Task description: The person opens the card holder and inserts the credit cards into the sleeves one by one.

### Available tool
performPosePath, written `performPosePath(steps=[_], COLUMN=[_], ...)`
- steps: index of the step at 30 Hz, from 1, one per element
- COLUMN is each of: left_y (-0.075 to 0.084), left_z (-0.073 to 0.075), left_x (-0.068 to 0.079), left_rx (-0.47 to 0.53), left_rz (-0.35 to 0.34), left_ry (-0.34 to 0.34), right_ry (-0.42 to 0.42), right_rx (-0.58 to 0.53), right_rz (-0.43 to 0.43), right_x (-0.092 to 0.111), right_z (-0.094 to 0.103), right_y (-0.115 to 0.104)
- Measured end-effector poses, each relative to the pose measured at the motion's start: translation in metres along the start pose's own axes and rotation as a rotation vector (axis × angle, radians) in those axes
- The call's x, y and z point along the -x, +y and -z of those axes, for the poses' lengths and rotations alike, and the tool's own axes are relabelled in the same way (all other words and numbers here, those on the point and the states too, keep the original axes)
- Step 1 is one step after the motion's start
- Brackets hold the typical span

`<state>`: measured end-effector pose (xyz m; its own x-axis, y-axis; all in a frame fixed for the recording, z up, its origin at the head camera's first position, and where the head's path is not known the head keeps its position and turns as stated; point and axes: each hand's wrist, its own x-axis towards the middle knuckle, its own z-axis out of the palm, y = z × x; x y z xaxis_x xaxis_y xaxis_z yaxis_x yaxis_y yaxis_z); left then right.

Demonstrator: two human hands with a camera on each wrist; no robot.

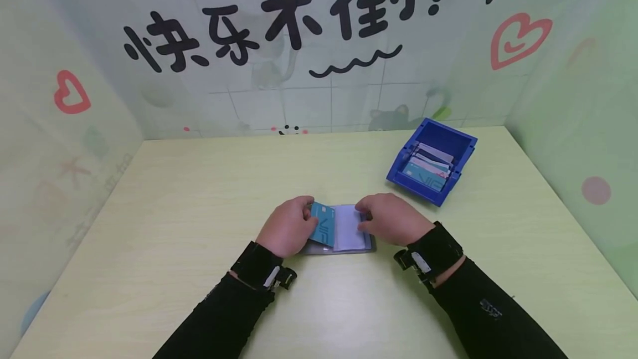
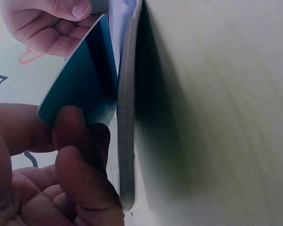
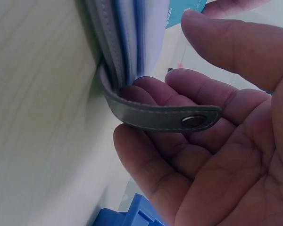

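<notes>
A teal VIP card [image 1: 324, 225] is pinched between the thumb and fingers of my left hand [image 1: 288, 227]. It tilts over the left part of an open card holder [image 1: 350, 230] with clear-looking sleeves and a grey cover, which lies on the table. At the holder's right edge is my right hand [image 1: 396, 218], its thumb apart from its loosely bent fingers. In the right wrist view those fingers lie against the edge of the pages and a grey strap [image 3: 155, 117] with a metal snap. The left wrist view shows the card's dark stripe [image 2: 98, 56].
A blue plastic box [image 1: 397, 168] stands open at the back right, with several cards [image 1: 426, 173] inside it. Printed cloth walls [image 1: 329, 104] close off the back and both sides of the pale wooden table [image 1: 224, 181].
</notes>
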<state>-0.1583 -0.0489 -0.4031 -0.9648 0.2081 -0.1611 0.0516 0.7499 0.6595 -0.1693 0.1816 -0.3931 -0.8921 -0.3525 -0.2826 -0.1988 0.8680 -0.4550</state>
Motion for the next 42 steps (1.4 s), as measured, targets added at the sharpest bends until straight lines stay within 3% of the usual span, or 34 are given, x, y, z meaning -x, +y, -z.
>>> performPosePath(steps=[24,42], left_y=[0.004,0.006], left_z=[-0.009,-0.016], left_x=[0.002,0.003], left_rx=[-0.07,-0.079], left_rz=[0.002,-0.054], left_ry=[0.0,-0.031], right_ry=[0.013,0.035], right_rx=[0.023,0.031], right_rz=[0.025,0.047], right_x=[0.001,0.002], right_z=[-0.001,-0.003], right_y=[-0.003,-0.005])
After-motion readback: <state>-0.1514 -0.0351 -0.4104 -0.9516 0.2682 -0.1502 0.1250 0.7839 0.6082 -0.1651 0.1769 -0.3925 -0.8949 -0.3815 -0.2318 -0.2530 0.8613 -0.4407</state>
